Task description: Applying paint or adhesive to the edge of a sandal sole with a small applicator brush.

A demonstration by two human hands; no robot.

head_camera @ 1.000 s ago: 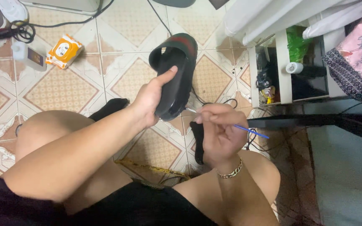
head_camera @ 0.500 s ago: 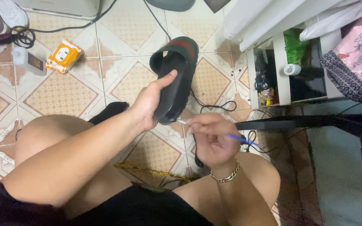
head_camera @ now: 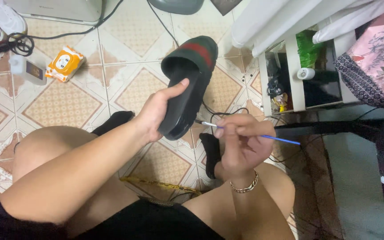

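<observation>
Fingers of my left hand (head_camera: 158, 111) are gripping the black slipper (head_camera: 187, 84) above the tiled floor (head_camera: 67, 102), my right hand (head_camera: 241, 142) is pinching a thin blue brush (head_camera: 250, 133) at its heel, and a loose pinch could be dropping it.

Black slipper and thin blue brush, held up above the tiled floor.

The slipper (head_camera: 187, 86), black with a green-and-red strap, tilted with its heel lowest; the brush (head_camera: 250, 133) touched that heel's edge.
</observation>
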